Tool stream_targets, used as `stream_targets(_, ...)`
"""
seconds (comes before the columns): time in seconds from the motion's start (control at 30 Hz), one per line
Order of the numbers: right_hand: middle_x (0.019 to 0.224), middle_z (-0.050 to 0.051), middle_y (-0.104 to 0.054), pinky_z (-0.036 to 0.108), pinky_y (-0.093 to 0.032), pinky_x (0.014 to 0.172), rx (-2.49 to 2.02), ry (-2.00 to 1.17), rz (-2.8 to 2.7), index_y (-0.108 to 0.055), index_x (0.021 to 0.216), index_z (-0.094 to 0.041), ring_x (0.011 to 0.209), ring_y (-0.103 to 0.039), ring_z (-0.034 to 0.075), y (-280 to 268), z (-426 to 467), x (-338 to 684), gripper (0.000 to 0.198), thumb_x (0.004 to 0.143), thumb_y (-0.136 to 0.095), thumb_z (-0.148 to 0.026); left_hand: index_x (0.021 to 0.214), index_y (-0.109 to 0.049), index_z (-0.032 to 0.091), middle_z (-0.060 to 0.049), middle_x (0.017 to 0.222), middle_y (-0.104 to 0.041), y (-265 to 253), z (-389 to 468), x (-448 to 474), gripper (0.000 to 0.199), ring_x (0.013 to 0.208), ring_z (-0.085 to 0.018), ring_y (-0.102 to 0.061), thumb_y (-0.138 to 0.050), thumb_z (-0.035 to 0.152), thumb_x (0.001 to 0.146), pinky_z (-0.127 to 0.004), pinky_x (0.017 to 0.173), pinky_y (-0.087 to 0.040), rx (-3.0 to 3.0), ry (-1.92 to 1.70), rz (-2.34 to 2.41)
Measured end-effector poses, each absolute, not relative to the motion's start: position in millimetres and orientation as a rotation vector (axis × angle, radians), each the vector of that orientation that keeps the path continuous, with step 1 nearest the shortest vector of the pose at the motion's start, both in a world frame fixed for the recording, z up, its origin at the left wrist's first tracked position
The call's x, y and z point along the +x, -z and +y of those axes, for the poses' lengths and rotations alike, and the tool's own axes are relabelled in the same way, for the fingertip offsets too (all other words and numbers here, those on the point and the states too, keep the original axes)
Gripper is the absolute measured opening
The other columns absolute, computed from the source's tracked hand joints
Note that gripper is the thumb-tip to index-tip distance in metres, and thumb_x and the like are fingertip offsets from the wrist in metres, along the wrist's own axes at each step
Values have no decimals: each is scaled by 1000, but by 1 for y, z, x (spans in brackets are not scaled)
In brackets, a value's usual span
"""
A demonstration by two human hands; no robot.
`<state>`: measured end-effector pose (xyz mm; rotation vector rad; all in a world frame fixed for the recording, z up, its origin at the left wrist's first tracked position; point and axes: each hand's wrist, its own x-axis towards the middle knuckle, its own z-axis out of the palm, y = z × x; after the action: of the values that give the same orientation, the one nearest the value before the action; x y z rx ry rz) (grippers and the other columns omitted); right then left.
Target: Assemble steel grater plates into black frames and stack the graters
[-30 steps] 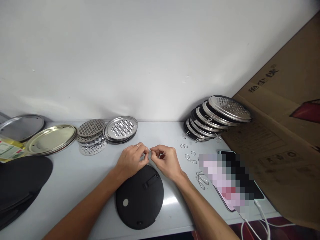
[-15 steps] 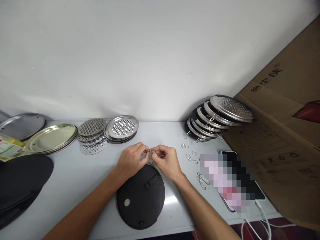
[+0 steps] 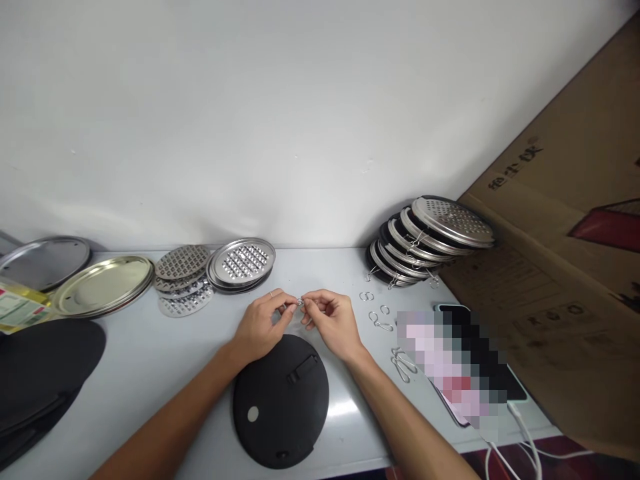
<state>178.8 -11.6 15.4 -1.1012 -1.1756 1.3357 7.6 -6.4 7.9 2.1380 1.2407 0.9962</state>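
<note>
Just beyond a round black disc [image 3: 281,407], my left hand [image 3: 265,323] and my right hand [image 3: 333,323] meet fingertip to fingertip. Both pinch a small metal ring [image 3: 300,302], which the fingers partly cover. The disc lies flat on the table, with a pale round spot and a raised slotted piece on its face. To the right of my right hand lie loose wire rings [image 3: 367,296] and wire hooks [image 3: 403,365] of the same silvery metal.
Stacked grater plates [image 3: 453,220] with wire hooks stand at the back right, by a cardboard box [image 3: 540,287]. Phones [image 3: 480,353] with white cables lie at right. At left are perforated discs [image 3: 183,262], a rimmed grater plate [image 3: 245,261], gold lids [image 3: 103,283] and black discs [image 3: 45,373].
My fingertips have drawn slightly apart, and more of the metal ring shows between them. The whole view has shifted a little; the things on the table lie as before.
</note>
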Motion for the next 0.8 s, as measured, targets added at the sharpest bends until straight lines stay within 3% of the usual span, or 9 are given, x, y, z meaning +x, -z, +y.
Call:
stream_targets(0.4,67,2,-67,25,-54,49,-1092,-1308,-1227,-73,82,-18,58,-64,16,-11,-13,178,23,83,-70,-41,83,-69,21,-1,79,-69,-7,-4,6,13,75,-15,-63,-59,21,90,-27,72,-49,2073,-972,1202)
stream_targets(0.53,76,4,-69,25,-53,51,-1087,-1266,-1297,-76,85,-19,64,-65,17,-11,-15,178,23,86,-67,-41,80,-69,21,1,76,-68,-5,-5,8,11,71,-15,-61,-61,21,88,-27,70,-47,2019,-978,1258)
stream_targets(0.8,84,5,-67,29,-51,63,-1075,-1150,-1466,-79,94,-24,74,-63,18,-14,-16,179,18,90,-63,-29,93,-70,21,-1,86,-73,-6,-4,9,15,81,-16,-66,-57,29,92,-27,78,-50,1805,-1009,1172)
